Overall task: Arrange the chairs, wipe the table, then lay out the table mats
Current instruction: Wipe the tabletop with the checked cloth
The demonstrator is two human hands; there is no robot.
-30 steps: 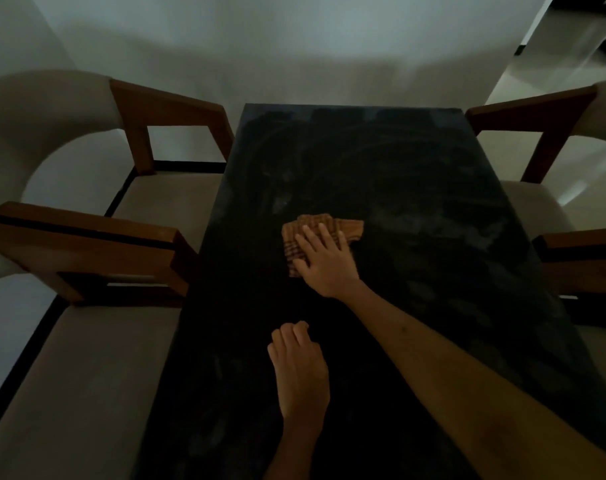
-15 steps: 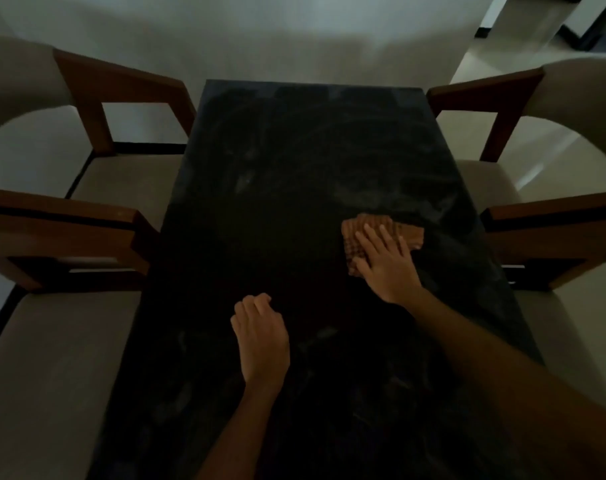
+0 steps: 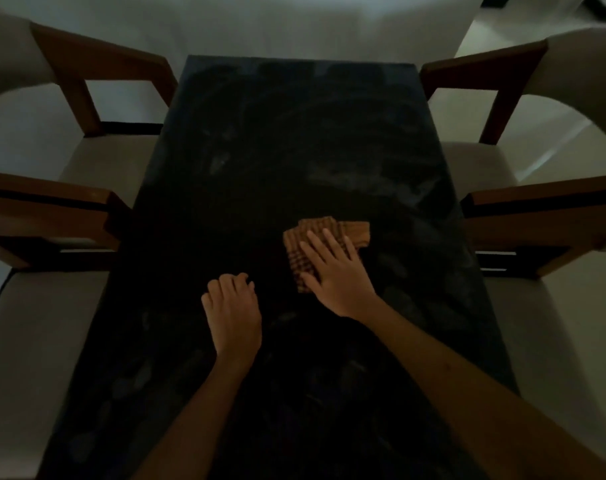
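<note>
Cloth [image 3: 324, 233] slid left under right hand [image 3: 339, 275].

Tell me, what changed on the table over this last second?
The right hand slid the cloth rightward across the table, then partway back toward the middle. The left hand stayed resting on the table, fingers curled, and the right palm stayed flat on the cloth.

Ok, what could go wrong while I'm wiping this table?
The room is dim and the table is dark, so smears left at the far end may go unnoticed. The cloth is bunched under the flat right hand, so each pass probably covers little. The left hand resting on the top may leave fresh marks.
</note>
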